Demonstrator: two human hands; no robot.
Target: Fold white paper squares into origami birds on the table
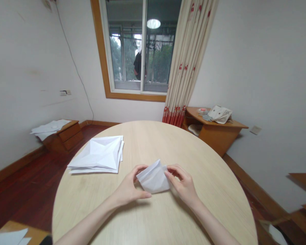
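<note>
A folded piece of white paper (154, 178), with a pointed top and a slanting crease, is held up just over the near middle of the round table (158, 223). My left hand (132, 187) curls round its left side, fingers partly behind it and the thumb along its lower edge. At the paper's right edge, my right hand (181, 183) pinches it between thumb and fingers. Some of the fingertips are hidden behind the sheet. To the left on the tabletop lies a stack of white paper sheets (99, 154), the top one showing creases that meet near its middle.
Beyond the table at left, a small wooden drawer cabinet (70, 135) carries loose papers (51, 127). A corner desk (214, 134) at right holds a cloth bag (220, 114). Behind are a window (142, 47) and a curtain (187, 64). Papers (11, 237) lie on wood at lower left.
</note>
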